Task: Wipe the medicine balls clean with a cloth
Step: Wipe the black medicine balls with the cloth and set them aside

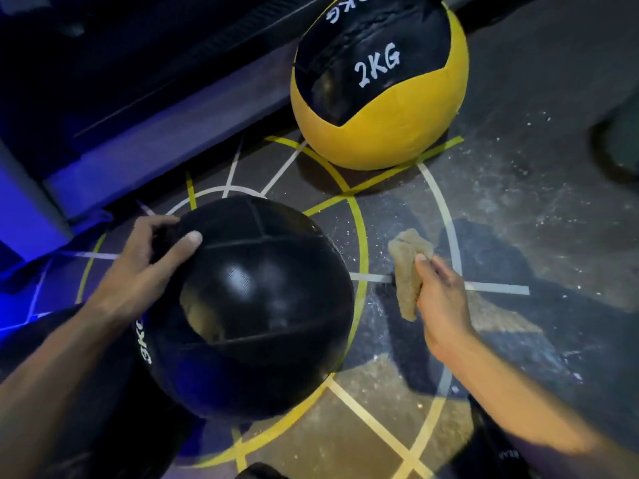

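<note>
A big black medicine ball [252,305], marked 3KG on its left side, sits low in the middle of the view. My left hand [145,261] grips its upper left edge, thumb on top and fingers curled behind. To the right of the ball, my right hand [439,299] holds a bunched tan cloth [408,271] in the air, a short gap away from the ball. A yellow and black ball [380,81] marked 2KG rests on the floor farther back.
The dark floor [518,202] carries yellow and white painted circles and lines and pale dust specks. A dark bench or rack base [138,98] runs along the upper left. Another dark shape [619,150] sits at the right edge.
</note>
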{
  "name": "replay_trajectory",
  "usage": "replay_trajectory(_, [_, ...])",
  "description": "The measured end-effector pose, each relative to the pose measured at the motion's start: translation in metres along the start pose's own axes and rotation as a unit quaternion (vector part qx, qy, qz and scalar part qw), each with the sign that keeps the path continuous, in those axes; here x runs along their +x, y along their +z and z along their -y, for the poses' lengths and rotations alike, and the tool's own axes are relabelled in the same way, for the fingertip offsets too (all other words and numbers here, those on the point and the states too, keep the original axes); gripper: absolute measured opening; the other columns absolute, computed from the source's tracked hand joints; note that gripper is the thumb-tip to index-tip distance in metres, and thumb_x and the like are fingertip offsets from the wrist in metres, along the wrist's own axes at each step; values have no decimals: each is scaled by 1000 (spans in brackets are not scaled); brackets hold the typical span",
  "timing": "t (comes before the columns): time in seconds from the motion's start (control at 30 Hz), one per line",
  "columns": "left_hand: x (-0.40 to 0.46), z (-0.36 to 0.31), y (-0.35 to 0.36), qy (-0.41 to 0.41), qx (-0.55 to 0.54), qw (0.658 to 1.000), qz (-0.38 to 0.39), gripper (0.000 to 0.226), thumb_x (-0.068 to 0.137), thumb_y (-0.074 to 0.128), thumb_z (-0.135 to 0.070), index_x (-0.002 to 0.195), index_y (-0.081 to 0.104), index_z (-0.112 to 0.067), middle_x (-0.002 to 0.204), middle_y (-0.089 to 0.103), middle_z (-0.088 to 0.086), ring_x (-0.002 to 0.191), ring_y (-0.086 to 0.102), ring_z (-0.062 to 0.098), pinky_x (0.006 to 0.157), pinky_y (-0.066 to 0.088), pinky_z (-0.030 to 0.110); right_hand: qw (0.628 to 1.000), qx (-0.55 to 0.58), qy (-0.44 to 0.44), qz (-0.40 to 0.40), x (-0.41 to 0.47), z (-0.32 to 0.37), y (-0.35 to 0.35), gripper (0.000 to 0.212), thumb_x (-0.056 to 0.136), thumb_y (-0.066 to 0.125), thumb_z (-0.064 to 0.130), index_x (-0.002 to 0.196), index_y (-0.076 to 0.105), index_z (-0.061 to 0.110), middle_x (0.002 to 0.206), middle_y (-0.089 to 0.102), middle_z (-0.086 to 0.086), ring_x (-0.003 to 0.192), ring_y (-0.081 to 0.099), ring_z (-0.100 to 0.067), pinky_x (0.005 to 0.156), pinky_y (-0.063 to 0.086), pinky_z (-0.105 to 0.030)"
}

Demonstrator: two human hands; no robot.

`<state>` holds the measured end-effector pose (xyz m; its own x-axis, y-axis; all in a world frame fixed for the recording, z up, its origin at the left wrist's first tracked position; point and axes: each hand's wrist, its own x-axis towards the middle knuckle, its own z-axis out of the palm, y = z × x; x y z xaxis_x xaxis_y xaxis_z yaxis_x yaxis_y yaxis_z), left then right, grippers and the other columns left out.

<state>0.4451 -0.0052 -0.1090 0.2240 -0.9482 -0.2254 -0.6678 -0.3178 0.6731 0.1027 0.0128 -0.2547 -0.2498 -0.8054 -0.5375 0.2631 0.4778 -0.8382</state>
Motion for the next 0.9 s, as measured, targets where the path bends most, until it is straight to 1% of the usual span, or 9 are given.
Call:
replay_trajectory(0.13, [-9,7,-2,-15,-21,1000,-18,65,66,67,-81,122,54,-51,123,62,-13,117,61,7,99,49,40,984,-49,-132,114,-44,18,22,26,108,46,24,116,67,38,120,71,17,112,63,5,88,46,-7])
replay_trajectory(0.23, [-18,8,5,1,-43,999,-29,58,63,67,-77,116,53,-57,116,62,-26,104,60,-11,89,49,33,909,-100,-304,267,-76,10,41,45,110,42,15,154,42,25,159,43,9,146,40,-11,120,36,-34])
replay_trajectory(0.37, [-28,14,10,28,-60,997,-47,50,73,81,-63,114,54,-53,114,59,-37,107,59,-10,86,46,26,790,-250,-458,322,-82,-12,62,52,107,47,16,157,35,20,167,26,4,157,15,-16,127,18,-43])
replay_trajectory(0.5, [-40,26,6,51,-54,996,-51,55,72,84,-58,116,54,-44,130,51,-35,123,49,-13,96,40,16,901,-201,-301,238,-12,-5,79,33,106,48,13,135,63,19,129,66,12,124,58,-2,106,45,-25])
replay_trajectory(0.57, [-48,31,6,57,-62,995,-50,61,65,75,-62,119,54,-41,136,49,-29,126,48,-11,97,42,13,934,-229,-200,185,10,4,88,30,108,46,20,125,68,30,109,71,10,103,68,-17,85,52,-33])
replay_trajectory(0.67, [-62,39,6,73,-61,994,-48,69,66,75,-59,125,53,-30,145,47,-19,134,46,-4,104,42,13,906,-195,-298,228,-47,8,88,46,109,44,22,143,47,52,142,59,11,106,68,-4,82,58,-29])
replay_trajectory(0.77, [-73,46,6,78,-62,994,-39,81,63,79,-73,126,53,-28,149,46,-14,138,45,2,107,40,14,844,-175,-410,298,-85,-5,79,46,106,48,12,149,44,26,154,47,10,142,41,2,116,36,-22])
replay_trajectory(0.83, [-81,46,4,78,-69,994,-43,83,61,78,-80,123,54,-31,149,46,-12,139,45,5,108,41,17,877,-206,-348,259,-52,-3,76,40,106,49,13,140,55,33,126,66,17,110,57,19,89,50,-16])
replay_trajectory(0.9, [-88,51,3,82,-49,995,-38,81,62,77,-80,122,54,-31,148,47,-10,140,45,9,107,42,18,908,-254,-262,207,-23,-1,71,28,108,47,22,118,64,42,85,65,20,67,56,13,62,42,-22])
